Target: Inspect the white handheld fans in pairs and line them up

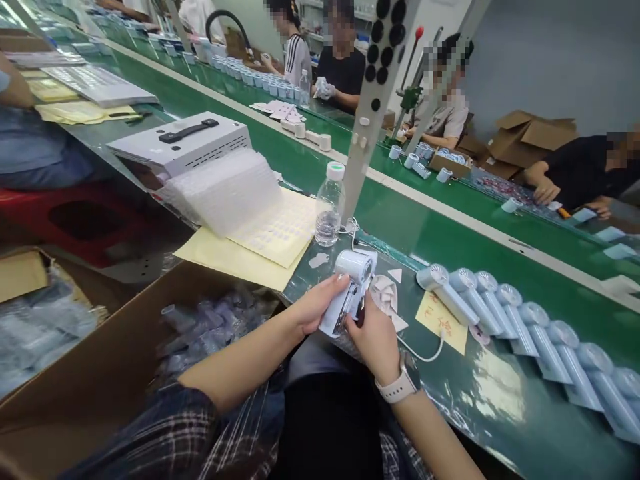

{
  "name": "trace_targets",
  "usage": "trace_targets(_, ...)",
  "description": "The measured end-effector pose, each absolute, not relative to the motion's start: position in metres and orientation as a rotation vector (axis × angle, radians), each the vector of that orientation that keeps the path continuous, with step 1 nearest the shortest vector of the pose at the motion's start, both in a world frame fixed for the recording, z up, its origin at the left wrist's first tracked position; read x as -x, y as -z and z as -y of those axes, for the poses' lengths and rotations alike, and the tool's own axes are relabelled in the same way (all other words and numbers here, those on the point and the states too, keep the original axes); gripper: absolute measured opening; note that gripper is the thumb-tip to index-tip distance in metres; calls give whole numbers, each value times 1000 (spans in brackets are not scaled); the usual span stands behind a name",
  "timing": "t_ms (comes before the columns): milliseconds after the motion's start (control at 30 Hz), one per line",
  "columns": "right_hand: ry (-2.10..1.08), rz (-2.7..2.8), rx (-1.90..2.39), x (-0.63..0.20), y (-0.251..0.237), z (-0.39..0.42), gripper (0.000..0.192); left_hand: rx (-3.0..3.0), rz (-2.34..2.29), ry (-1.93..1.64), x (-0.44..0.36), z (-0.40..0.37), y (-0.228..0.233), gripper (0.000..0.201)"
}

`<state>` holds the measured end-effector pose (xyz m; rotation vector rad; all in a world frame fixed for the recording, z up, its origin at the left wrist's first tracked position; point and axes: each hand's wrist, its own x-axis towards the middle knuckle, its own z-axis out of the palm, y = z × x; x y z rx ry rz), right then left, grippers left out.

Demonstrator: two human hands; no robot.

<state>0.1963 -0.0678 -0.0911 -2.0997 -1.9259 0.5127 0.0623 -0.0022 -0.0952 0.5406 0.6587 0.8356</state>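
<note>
A small white handheld fan (350, 287) is held over the near edge of the green bench. My left hand (315, 305) grips its handle from the left, thumb up by the round head. My right hand (374, 340), with a white watch on the wrist, presses on the handle's right side, fingers curled against it. A thin white cable (425, 357) trails from under the fan across the bench. Peeled white sticker scraps (387, 293) lie just behind the fan.
A row of several pale blue fans (520, 320) lies to the right beside a yellow note (443, 320). A water bottle (330, 203), yellow sticker sheets (280, 230) and a bubble-wrap stack (220, 187) stand behind. An open cardboard box (100, 373) of bagged parts sits at left. Other people work across the green conveyor (450, 227).
</note>
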Motion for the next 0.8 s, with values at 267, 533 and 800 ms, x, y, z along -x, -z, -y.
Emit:
trace_targets(267,-457,1580,2189,-310,66,112,39,-679,-637,-1047,-80,21,94,78)
trace_targets(533,-459,1480,2071,-327,98,121,16,-763,-357,-1182,-116,12,56,81)
trace_targets(800,-1185,1282,1373,-282,71,147,40,-714,-150,-1045,-125,24,44,84)
